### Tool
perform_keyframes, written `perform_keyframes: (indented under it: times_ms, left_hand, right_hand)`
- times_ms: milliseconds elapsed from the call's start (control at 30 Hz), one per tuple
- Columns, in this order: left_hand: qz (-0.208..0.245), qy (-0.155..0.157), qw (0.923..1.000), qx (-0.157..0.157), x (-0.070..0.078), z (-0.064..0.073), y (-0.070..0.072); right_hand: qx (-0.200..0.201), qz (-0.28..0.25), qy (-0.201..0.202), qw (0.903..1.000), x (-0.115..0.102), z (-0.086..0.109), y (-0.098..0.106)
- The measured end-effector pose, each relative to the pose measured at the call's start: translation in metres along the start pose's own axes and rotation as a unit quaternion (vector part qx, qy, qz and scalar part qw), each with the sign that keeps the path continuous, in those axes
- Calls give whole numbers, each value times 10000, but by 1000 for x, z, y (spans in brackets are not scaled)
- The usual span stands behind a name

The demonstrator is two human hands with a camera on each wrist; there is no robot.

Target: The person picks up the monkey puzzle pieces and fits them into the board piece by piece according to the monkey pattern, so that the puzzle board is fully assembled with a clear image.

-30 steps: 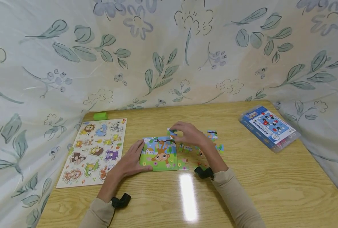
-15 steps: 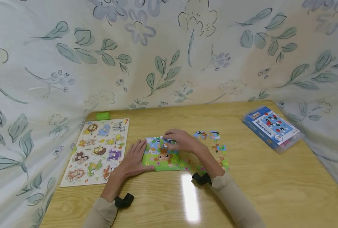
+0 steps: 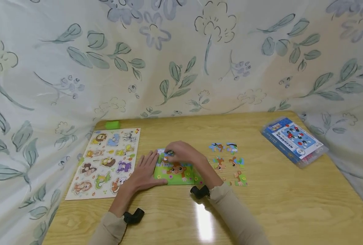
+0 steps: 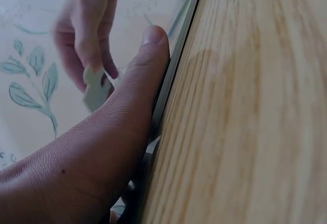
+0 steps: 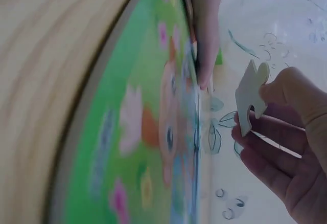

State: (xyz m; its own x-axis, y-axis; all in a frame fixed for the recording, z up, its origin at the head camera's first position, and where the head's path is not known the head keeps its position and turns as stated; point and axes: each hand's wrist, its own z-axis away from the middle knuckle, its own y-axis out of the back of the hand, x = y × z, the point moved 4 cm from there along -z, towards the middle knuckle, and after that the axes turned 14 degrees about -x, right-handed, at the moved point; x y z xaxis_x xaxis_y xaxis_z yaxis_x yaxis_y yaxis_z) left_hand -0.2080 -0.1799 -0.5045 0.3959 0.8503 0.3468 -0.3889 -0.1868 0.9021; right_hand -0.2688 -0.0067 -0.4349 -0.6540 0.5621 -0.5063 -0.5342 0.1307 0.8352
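Observation:
My left hand (image 3: pixel 143 172) rests along the left edge of a small monkey picture board (image 3: pixel 179 174), its fingers straight and the thumb on the lower edge. Over the upper part of that board, my right hand (image 3: pixel 183 152) pinches a jigsaw piece between thumb and fingers. The pale back of this jigsaw piece (image 5: pixel 249 96) shows in the right wrist view, held clear of the board. In the left wrist view the same piece (image 4: pixel 95 90) hangs from the right fingers, beyond my left thumb (image 4: pixel 150 55). From the head, the right hand covers most of the piece.
Several loose jigsaw pieces (image 3: pixel 219 164) lie right of the board, some partly behind the right forearm. An animal puzzle board (image 3: pixel 105 163) lies at left, a green block (image 3: pixel 112 125) behind it. A blue plastic case (image 3: pixel 294 141) stands back right, before a floral cloth.
The right hand has moved left with the jigsaw piece, from the board's upper right corner to over its upper left part. The left hand stays on the board.

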Motion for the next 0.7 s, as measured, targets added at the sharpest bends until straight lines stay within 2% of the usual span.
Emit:
perform_keyframes:
  times_ms: [133, 433, 700]
  left_hand:
    - [-18, 31, 10000, -82, 2, -1, -2]
    - [-65, 126, 9999, -78, -1, 1, -2]
    - [-83, 107, 9999, -65, 0, 0, -1]
  right_hand:
    - [108, -202, -158, 9996, 3, -4, -5]
    - [378, -208, -352, 9984, 6, -15, -19]
    - [436, -102, -528, 9976, 5, -19, -22]
